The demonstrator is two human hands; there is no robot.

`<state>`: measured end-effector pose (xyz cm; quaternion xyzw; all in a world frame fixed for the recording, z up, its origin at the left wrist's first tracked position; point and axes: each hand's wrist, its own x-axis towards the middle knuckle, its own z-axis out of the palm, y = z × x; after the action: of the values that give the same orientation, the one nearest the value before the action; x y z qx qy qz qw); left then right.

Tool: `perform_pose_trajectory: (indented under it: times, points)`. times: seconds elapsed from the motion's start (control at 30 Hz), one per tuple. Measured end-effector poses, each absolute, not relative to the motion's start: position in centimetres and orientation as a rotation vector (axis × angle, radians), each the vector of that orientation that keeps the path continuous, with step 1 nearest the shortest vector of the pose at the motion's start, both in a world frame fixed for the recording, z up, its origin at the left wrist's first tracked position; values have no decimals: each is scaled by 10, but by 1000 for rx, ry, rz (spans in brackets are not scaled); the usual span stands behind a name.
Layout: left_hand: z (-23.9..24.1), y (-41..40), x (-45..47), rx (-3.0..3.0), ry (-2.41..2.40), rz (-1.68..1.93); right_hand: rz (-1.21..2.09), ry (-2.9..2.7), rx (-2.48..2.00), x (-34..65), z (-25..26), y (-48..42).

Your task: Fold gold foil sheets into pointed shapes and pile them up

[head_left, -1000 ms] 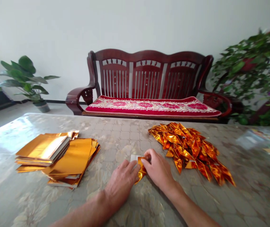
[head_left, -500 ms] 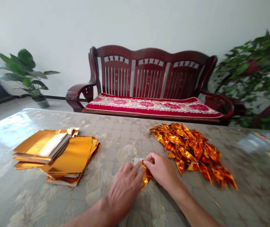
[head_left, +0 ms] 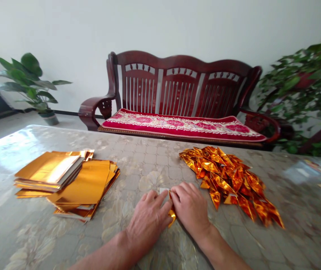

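A small piece of gold foil paper [head_left: 172,217], partly folded and with a pale backing, lies on the table between my hands. My left hand [head_left: 150,213] rests flat over its left side, fingers stretched and slightly apart, pressing it down. Curled fingers of my right hand [head_left: 190,206] close on the foil's right edge; the fingertips are largely hidden. To the right lies a heap of folded gold foil pieces [head_left: 222,174], pointed at the ends. Flat gold foil sheets [head_left: 84,183] are stacked in loose piles on the left.
The table [head_left: 137,157] has a patterned, glossy cover. A clear plastic bag [head_left: 312,170] lies at its right side. Behind stands a dark red wooden bench [head_left: 177,86] with a floral cushion [head_left: 174,123]. Potted plants [head_left: 32,86] flank the bench.
My right hand has turned and lowered over the foil paper, covering more of its right side. My left hand stays nearly in place. The view has shifted slightly.
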<state>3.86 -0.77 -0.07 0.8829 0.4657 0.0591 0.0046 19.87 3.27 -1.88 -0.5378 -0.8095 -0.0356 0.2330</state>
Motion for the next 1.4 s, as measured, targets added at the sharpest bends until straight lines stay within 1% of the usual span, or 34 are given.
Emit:
perform_pose_trajectory:
  times: [0.3, 0.63, 1.13, 1.4]
  points:
    - [-1, -6, 35, 2763, 1413, 219, -146, -2295, -1387, 201, -21, 29]
    - [4, -4, 37, 2590, 1534, 237, -211, -2337, -1371, 200, -21, 28]
    - [2, -5, 38, 2656, 1534, 268, -216, -2346, -1389, 199, -21, 27]
    - [0, -4, 36, 2628, 1550, 287, -131, -2363, -1342, 199, -18, 24]
